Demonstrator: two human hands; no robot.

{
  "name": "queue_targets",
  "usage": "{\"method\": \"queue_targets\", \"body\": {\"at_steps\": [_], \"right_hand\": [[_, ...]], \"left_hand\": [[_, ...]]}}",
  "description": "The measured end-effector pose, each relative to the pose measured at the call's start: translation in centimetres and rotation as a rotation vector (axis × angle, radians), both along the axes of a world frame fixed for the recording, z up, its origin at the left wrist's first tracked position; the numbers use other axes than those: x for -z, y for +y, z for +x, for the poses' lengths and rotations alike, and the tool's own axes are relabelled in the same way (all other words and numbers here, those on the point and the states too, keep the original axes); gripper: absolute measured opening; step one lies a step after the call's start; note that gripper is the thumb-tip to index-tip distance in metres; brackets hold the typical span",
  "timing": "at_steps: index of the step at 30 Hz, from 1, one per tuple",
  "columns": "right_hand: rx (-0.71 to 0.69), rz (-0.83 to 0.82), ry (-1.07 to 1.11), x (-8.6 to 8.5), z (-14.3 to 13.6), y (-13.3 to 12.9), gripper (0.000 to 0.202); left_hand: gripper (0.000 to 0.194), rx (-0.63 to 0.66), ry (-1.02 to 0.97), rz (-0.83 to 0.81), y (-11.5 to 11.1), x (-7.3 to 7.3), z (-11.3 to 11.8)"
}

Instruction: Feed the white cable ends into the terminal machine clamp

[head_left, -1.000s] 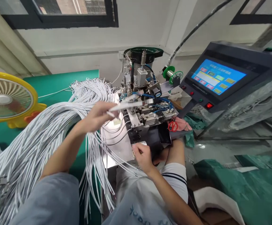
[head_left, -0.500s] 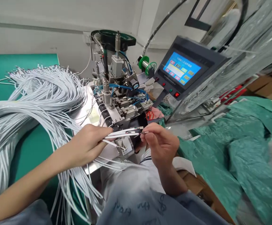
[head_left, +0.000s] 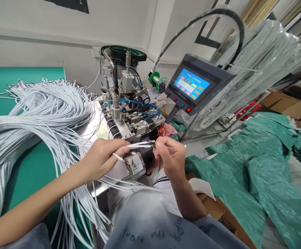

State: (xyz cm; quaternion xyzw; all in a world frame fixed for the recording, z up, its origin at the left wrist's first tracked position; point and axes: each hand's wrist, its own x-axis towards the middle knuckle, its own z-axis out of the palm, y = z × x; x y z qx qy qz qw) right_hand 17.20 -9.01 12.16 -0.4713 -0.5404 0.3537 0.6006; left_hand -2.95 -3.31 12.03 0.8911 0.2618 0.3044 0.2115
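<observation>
White-jacketed cables point(head_left: 139, 145), a few of them, held up in front of the machine point(head_left: 127, 83), seen over my remote feed. Left hand point(head_left: 105, 157): closed, thumb against fingers, cables running out past the fingertips; one short end point(head_left: 118, 157) splays lower, apart from the others. Right hand point(head_left: 171, 157): narrow, thumb and forefinger pinched at the cable ends point(head_left: 152, 144), where dark bits and what looks like metal show; too small for me to make out more.

Progress, my reading: the few in hand are gathered, tips roughly level except the low one, and not seated in the machine so far as I can see. Remainder far larger: a heap point(head_left: 49, 100) lies on the green table point(head_left: 36, 73), left of the machine, loose strands point(head_left: 88, 211) hanging over the near edge. Which are finished, I cannot tell.

Around: control screen point(head_left: 192, 84) lit; red-handled scissors point(head_left: 162, 131) near the machine's front corner; labelled metal cylinder point(head_left: 136, 164) just below the held cables, contact unclear
</observation>
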Motion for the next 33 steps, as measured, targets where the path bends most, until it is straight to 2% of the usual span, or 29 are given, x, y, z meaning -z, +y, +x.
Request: {"method": "queue_targets", "body": {"at_steps": [3, 6, 14, 25, 33], "right_hand": [[-0.003, -0.038, 0.078, -0.1, -0.3, -0.1, 0.027], [0.002, -0.096, 0.061, -0.5, -0.6, -0.3, 0.029], [-0.135, -0.262, 0.098, -0.9, -1.3, -0.2, 0.034], [-0.151, -0.291, 0.133, -0.8, -1.2, 0.6, 0.031], [-0.171, -0.302, 0.158, -0.6, -0.9, 1.1, 0.031]], "left_hand": [[0.017, -0.047, -0.109, 0.142, -0.1, 0.2, 0.5], [0.014, -0.05, -0.152, 0.274, -0.2, 0.5, 1.0], [0.012, -0.037, -0.201, 0.456, -0.4, 0.8, 1.1], [0.011, -0.057, -0.101, 0.413, -0.7, 0.1, 0.7], [0.01, -0.062, -0.114, 0.376, -0.8, 0.0, 1.0]]}}
